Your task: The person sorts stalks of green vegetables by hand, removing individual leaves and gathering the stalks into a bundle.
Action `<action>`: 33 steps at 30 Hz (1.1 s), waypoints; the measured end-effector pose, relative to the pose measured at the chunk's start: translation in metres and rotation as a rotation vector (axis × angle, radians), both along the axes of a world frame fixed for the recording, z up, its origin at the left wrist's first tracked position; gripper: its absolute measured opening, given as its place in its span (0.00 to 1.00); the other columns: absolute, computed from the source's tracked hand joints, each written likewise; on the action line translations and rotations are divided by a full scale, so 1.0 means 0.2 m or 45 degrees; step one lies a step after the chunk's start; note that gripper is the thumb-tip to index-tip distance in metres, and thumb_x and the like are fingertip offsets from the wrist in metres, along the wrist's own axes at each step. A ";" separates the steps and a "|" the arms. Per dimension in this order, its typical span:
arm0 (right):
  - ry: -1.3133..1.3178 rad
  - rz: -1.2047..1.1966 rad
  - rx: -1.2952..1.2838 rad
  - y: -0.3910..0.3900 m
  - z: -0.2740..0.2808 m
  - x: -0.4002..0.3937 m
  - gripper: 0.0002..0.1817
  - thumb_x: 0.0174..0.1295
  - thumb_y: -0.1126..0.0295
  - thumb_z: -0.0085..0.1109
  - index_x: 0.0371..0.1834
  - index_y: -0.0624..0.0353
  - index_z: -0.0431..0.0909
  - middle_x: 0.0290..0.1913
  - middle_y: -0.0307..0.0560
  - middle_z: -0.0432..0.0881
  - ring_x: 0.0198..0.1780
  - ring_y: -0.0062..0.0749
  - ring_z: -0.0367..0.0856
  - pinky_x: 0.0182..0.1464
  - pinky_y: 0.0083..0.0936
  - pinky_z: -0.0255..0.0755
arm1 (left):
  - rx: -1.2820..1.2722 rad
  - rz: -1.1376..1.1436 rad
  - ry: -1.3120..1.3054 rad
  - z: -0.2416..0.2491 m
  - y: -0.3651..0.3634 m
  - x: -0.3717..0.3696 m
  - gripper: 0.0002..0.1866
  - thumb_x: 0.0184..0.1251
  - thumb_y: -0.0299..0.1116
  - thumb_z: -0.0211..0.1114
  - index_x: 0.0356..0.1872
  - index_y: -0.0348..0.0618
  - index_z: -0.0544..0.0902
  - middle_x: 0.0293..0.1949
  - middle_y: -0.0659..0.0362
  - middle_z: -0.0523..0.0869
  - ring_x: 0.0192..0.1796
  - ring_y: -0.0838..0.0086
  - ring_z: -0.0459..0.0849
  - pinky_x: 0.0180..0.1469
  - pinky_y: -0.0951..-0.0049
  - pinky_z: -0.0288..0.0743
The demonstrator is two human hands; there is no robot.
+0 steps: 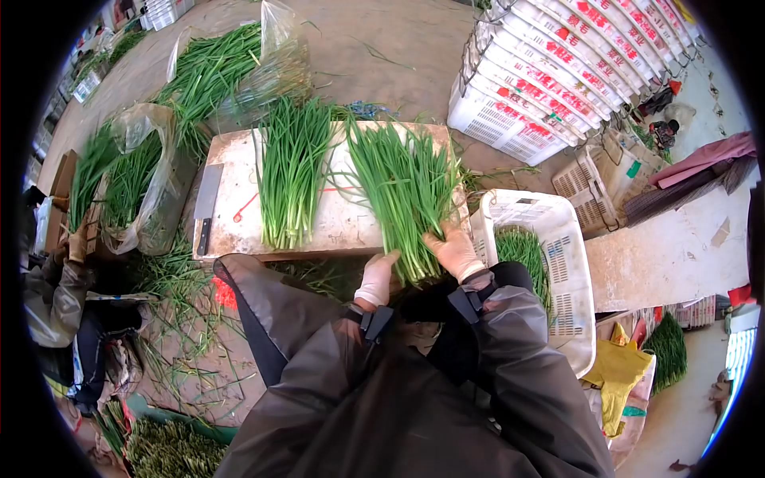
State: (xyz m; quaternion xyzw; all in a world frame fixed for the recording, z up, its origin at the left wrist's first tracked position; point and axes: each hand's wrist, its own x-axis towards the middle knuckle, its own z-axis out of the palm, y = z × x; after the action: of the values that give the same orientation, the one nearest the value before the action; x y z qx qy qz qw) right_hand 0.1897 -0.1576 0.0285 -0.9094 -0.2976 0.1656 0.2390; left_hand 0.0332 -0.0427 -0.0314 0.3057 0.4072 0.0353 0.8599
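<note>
My left hand [376, 279], in a pale glove, is closed at the left side of the stem ends of a bunch of green stalks [406, 191]. On the right side of the same bunch, my right hand [454, 252] has its fingers wrapped round the lower stems. The leafy tops lie on a worn white board [231, 179], while the stem ends stick out over its near edge. A second bunch [295, 175] rests on the board to the left, untouched. At the board's left end lies a cleaver [208, 195] with a black handle.
A white basket [567, 279] holding cut greens stands at my right, below stacked white crates [550, 80]. Plastic bags of greens [155, 175] are at the left, where a co-worker's gloved hand [78, 243] holds stalks. Loose leaves litter the floor [199, 358].
</note>
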 end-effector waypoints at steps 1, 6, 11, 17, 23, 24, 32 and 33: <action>0.013 -0.021 -0.048 0.01 0.02 -0.04 0.39 0.66 0.48 0.63 0.69 0.72 0.72 0.63 0.71 0.80 0.67 0.59 0.78 0.70 0.40 0.70 | 0.017 -0.013 0.020 0.00 0.00 0.00 0.20 0.72 0.43 0.65 0.58 0.42 0.81 0.45 0.56 0.86 0.40 0.65 0.85 0.39 0.64 0.80; -0.109 0.002 -0.198 0.06 0.04 -0.18 0.37 0.61 0.39 0.65 0.56 0.64 0.78 0.49 0.68 0.86 0.52 0.61 0.86 0.54 0.49 0.79 | 0.076 -0.090 -0.004 -0.08 0.01 -0.01 0.22 0.71 0.44 0.66 0.60 0.43 0.79 0.48 0.56 0.86 0.44 0.63 0.86 0.44 0.60 0.81; -0.096 0.092 -0.177 0.06 0.02 -0.20 0.46 0.53 0.34 0.70 0.59 0.67 0.76 0.51 0.69 0.85 0.55 0.60 0.85 0.57 0.46 0.78 | 0.226 -0.014 -0.063 -0.18 0.00 0.02 0.21 0.75 0.47 0.64 0.57 0.42 0.82 0.43 0.58 0.87 0.40 0.68 0.85 0.42 0.67 0.80; -0.020 0.092 -0.286 0.06 0.02 -0.21 0.50 0.50 0.35 0.73 0.61 0.70 0.72 0.58 0.73 0.81 0.61 0.60 0.82 0.61 0.44 0.77 | 0.265 0.001 -0.230 -0.15 -0.02 0.07 0.20 0.81 0.46 0.58 0.53 0.37 0.85 0.40 0.61 0.86 0.38 0.76 0.80 0.43 0.74 0.75; 0.184 0.068 -0.312 0.01 -0.10 -0.05 0.41 0.51 0.52 0.74 0.60 0.71 0.71 0.58 0.72 0.81 0.63 0.60 0.81 0.64 0.42 0.76 | 0.585 -0.122 -0.496 -0.10 -0.06 0.10 0.22 0.84 0.44 0.55 0.59 0.33 0.83 0.54 0.55 0.89 0.51 0.73 0.86 0.57 0.72 0.78; 0.199 0.047 -0.312 0.01 -0.08 -0.04 0.39 0.51 0.54 0.74 0.60 0.71 0.72 0.58 0.72 0.81 0.63 0.60 0.81 0.64 0.42 0.75 | 0.506 -0.150 -0.534 -0.10 -0.05 0.10 0.22 0.83 0.44 0.56 0.59 0.34 0.83 0.54 0.55 0.89 0.52 0.73 0.87 0.57 0.72 0.78; 0.714 -0.088 0.406 -0.07 -0.06 0.16 0.33 0.51 0.72 0.70 0.63 0.71 0.75 0.50 0.57 0.86 0.50 0.43 0.85 0.55 0.34 0.78 | 0.382 0.076 -0.235 -0.07 0.02 0.07 0.15 0.79 0.41 0.60 0.52 0.41 0.86 0.40 0.57 0.92 0.38 0.73 0.89 0.43 0.72 0.80; 0.843 -0.116 0.600 -0.07 -0.04 0.17 0.32 0.53 0.75 0.68 0.64 0.71 0.75 0.50 0.52 0.87 0.47 0.37 0.85 0.52 0.32 0.78 | 0.335 0.085 -0.183 -0.06 0.03 0.06 0.15 0.79 0.41 0.61 0.52 0.42 0.86 0.40 0.58 0.92 0.38 0.73 0.89 0.42 0.72 0.80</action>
State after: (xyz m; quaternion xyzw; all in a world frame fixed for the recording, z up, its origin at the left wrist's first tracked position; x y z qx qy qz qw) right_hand 0.2233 -0.1724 0.0212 -0.7395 -0.1937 0.3658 0.5309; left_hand 0.0457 -0.0374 -0.0441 0.3987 0.3464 0.1389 0.8377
